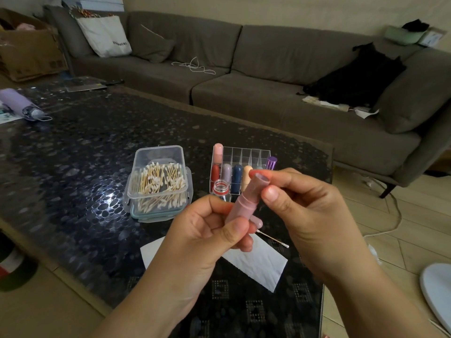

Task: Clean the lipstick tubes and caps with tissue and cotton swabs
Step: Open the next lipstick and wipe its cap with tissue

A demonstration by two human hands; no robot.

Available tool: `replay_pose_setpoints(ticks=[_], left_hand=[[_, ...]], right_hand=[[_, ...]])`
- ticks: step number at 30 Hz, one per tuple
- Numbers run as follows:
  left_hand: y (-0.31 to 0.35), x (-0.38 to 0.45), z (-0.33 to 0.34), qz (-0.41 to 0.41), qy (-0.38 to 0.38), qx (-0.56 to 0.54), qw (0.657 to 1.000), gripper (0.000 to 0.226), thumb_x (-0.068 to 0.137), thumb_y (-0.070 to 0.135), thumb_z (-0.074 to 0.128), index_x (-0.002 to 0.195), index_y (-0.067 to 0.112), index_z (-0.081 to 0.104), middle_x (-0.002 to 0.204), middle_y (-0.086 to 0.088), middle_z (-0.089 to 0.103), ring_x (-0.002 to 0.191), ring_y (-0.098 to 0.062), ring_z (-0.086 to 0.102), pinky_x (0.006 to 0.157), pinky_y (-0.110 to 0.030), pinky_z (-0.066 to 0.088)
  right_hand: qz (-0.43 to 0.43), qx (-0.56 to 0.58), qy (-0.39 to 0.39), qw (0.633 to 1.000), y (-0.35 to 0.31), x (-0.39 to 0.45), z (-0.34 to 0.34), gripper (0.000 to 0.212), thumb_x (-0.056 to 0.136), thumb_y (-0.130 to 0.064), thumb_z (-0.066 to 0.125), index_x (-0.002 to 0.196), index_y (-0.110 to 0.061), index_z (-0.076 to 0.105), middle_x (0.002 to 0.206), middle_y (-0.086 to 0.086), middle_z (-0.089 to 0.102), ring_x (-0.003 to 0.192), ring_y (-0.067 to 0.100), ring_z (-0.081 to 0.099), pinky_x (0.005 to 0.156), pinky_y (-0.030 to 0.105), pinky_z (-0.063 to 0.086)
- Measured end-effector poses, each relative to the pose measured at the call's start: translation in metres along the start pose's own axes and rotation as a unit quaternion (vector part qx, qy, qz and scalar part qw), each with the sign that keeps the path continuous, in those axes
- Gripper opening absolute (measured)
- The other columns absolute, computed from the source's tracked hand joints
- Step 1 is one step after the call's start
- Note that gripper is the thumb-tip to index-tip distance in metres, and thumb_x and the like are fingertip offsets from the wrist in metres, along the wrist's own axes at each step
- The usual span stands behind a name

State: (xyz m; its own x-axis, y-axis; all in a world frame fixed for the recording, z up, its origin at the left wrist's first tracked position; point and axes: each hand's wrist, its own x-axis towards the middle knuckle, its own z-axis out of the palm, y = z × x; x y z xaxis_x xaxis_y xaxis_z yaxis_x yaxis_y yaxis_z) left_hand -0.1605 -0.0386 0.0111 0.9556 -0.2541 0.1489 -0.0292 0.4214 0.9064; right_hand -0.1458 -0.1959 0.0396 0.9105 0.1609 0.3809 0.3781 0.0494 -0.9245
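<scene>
**Pink lipstick tube held in both hands above the table**

Head view. Dark pebble-patterned glass table [73,167] fronts a long grey sofa [244,76]. On the table stand a clear plastic box of cotton swabs [158,184], a clear compartmented organiser [246,154] holding several coloured lipsticks, and a small open clear bottle with a red neck ring [220,187]. A white tissue sheet [258,264] lies flat beneath the hands, with one loose cotton swab [273,239] just beside its far edge.

The pink lipstick tube [242,201] is held in the air over the tissue, uncapped, its long axis tilted up and away from the person, open mouth uppermost. The left hand [207,240] curls round the base, thumb pressed along the barrel. The right hand [300,198] pinches the upper sleeve between thumb and forefinger. A pale pink piece, probably the cap, shows just below the left fingers.

The loose swab lies below the tube, nearer the right hand, which would probably be the one to reach for it.
</scene>
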Motion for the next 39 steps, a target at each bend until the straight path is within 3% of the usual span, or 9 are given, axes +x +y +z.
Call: replay_pose_setpoints(ticks=[3, 7, 15, 29, 32, 34, 36, 39], left_hand=[[-0.001, -0.001, 0.0, -0.003, -0.003, 0.01, 1.0, 0.032, 0.053, 0.039, 0.087, 0.075, 0.021, 0.073, 0.076, -0.008, 0.071, 0.061, -0.015, 0.063, 0.062, -0.022, 0.052], [-0.002, -0.001, 0.0, -0.006, -0.013, 0.022, 1.0, 0.033, 0.056, 0.044, 0.084, 0.076, 0.021, 0.072, 0.076, -0.007, 0.071, 0.062, -0.016, 0.062, 0.063, -0.023, 0.052], [-0.001, -0.001, -0.002, -0.037, -0.065, 0.0, 0.997, 0.032, 0.059, 0.047, 0.083, 0.074, 0.02, 0.073, 0.069, -0.008, 0.066, 0.056, -0.016, 0.059, 0.058, -0.023, 0.05], [-0.002, 0.003, -0.011, -0.125, -0.142, -0.093, 0.977, 0.021, 0.067, 0.033, 0.082, 0.076, 0.017, 0.073, 0.07, -0.006, 0.065, 0.058, -0.011, 0.059, 0.058, -0.022, 0.051], [0.0, 0.004, -0.012, -0.141, -0.142, -0.103, 0.974, 0.029, 0.07, 0.036, 0.079, 0.087, 0.013, 0.074, 0.076, -0.01, 0.067, 0.065, -0.015, 0.064, 0.063, -0.025, 0.054], [0.0, 0.004, -0.008, -0.162, -0.123, -0.127, 0.971, 0.047, 0.08, 0.04, 0.069, 0.103, -0.001, 0.068, 0.077, -0.014, 0.065, 0.065, -0.018, 0.063, 0.063, -0.027, 0.054], [-0.003, 0.004, -0.009, -0.177, -0.09, -0.123, 0.972, 0.057, 0.081, 0.037, 0.063, 0.108, -0.014, 0.057, 0.072, -0.013, 0.063, 0.06, -0.017, 0.059, 0.059, -0.026, 0.052], [-0.006, 0.005, -0.01, -0.135, -0.087, -0.095, 0.982, 0.041, 0.068, 0.035, 0.081, 0.092, 0.004, 0.072, 0.073, -0.007, 0.064, 0.063, -0.012, 0.059, 0.063, -0.022, 0.051]], right_hand=[[0.005, -0.017, -0.001, 1.0, -0.002, -0.001, -0.001, 0.03, 0.066, -0.048, 0.072, 0.089, -0.03, 0.077, 0.089, 0.007, 0.069, 0.087, 0.018, 0.067, 0.078, 0.02, 0.052], [-0.002, -0.038, 0.012, 0.999, -0.003, -0.002, 0.0, 0.023, 0.068, -0.042, 0.071, 0.083, -0.025, 0.077, 0.085, 0.01, 0.068, 0.085, 0.03, 0.064, 0.079, 0.027, 0.055], [0.002, -0.024, 0.036, 0.999, -0.003, -0.003, 0.005, 0.017, 0.072, -0.032, 0.07, 0.079, -0.018, 0.075, 0.078, 0.004, 0.07, 0.074, 0.011, 0.066, 0.07, 0.018, 0.052], [0.025, 0.023, 0.025, 0.999, -0.002, -0.005, 0.007, 0.011, 0.073, -0.028, 0.072, 0.078, -0.018, 0.076, 0.073, 0.001, 0.071, 0.072, 0.009, 0.065, 0.069, 0.018, 0.051], [0.02, 0.009, 0.025, 0.999, -0.004, -0.005, 0.005, 0.02, 0.069, -0.033, 0.07, 0.079, -0.016, 0.075, 0.074, 0.0, 0.071, 0.071, 0.009, 0.066, 0.067, 0.016, 0.051], [0.02, 0.018, 0.027, 0.999, -0.005, -0.005, 0.004, 0.017, 0.07, -0.028, 0.073, 0.077, -0.012, 0.074, 0.071, 0.001, 0.07, 0.066, 0.008, 0.065, 0.061, 0.016, 0.051], [0.02, 0.021, 0.031, 0.999, -0.004, -0.004, 0.004, 0.013, 0.073, -0.024, 0.076, 0.075, -0.012, 0.074, 0.071, 0.001, 0.068, 0.065, 0.009, 0.065, 0.059, 0.017, 0.05], [0.001, -0.041, 0.037, 0.998, -0.002, -0.005, 0.003, 0.016, 0.072, -0.036, 0.073, 0.08, -0.022, 0.076, 0.08, 0.004, 0.068, 0.073, 0.018, 0.064, 0.066, 0.024, 0.053]])
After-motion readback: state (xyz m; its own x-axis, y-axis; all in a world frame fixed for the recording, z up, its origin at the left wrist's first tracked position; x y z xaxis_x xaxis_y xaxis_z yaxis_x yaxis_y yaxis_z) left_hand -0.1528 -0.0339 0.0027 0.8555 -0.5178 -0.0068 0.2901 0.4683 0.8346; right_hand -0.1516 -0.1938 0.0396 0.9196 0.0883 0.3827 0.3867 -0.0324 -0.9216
